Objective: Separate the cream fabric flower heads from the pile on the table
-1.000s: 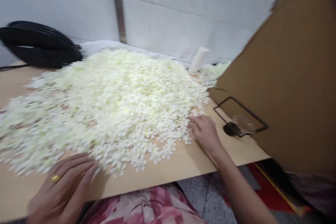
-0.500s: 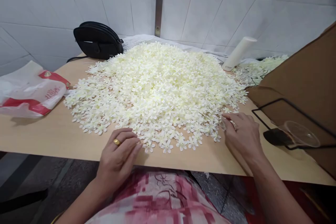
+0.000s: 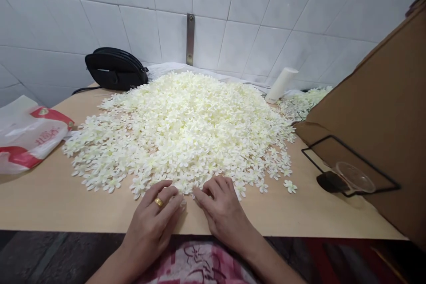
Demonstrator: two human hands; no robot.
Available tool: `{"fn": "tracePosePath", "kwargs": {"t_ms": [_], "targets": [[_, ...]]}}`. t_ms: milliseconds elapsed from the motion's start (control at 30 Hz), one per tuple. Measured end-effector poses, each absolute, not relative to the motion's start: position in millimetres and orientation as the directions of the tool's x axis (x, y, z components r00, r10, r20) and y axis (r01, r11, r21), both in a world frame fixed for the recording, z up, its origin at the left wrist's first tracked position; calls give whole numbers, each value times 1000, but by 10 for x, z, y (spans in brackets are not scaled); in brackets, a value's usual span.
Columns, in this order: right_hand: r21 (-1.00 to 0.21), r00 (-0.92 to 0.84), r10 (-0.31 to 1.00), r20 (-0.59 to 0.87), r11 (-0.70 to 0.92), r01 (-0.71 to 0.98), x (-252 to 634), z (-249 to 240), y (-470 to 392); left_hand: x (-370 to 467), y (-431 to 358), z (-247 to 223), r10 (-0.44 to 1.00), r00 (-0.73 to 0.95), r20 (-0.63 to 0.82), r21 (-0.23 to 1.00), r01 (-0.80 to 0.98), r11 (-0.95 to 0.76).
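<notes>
A wide heap of white and pale-yellow artificial flowers covers the middle of the table. My left hand, with a gold ring, rests at the heap's front edge. Its fingers are curled together, and a whitish petal shows at their tips, so it seems to pinch a flower. Just right of it, my right hand has thumb and fingers bent inward among the front flowers. Whatever lies between those fingertips is hidden. One single flower lies apart, to the right of the heap.
On the left are a red-and-white plastic bag and a black purse. A white bottle leans behind the heap. At right stands a cardboard box, with a black wire frame before it. A tiled wall closes the back.
My right hand has moved from the heap's right side to the front middle, beside my left hand, uncovering the single flower. The view has tilted up and turned slightly right.
</notes>
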State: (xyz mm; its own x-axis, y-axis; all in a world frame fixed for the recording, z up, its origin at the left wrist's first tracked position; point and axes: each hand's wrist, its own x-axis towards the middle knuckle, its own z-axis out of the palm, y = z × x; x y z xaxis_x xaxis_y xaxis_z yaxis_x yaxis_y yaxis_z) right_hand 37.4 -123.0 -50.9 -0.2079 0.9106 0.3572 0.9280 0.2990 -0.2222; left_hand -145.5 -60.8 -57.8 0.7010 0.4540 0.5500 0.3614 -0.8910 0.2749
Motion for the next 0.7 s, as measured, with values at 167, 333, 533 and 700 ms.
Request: {"fn": "tracePosePath", "kwargs": {"t_ms": [167,333,533,700], "targets": [[-275,-126,898,423,259,926,491,-527,-1183,-1370,-522,-554,443,722,531,217,390,-895],[-344,22,894,448,149,927,705,-425,-1123,-1256,-520,-431,414,701,581,199,371,-907],[-182,-57,945,321,120,976,782,-366,-955,-1071,-522,-392,355,746,563,121,351,-929],[-153,-34,947,318,87,984,786,-386,-853,-1071,-475,-471,409,770,490,140,393,-909]]}}
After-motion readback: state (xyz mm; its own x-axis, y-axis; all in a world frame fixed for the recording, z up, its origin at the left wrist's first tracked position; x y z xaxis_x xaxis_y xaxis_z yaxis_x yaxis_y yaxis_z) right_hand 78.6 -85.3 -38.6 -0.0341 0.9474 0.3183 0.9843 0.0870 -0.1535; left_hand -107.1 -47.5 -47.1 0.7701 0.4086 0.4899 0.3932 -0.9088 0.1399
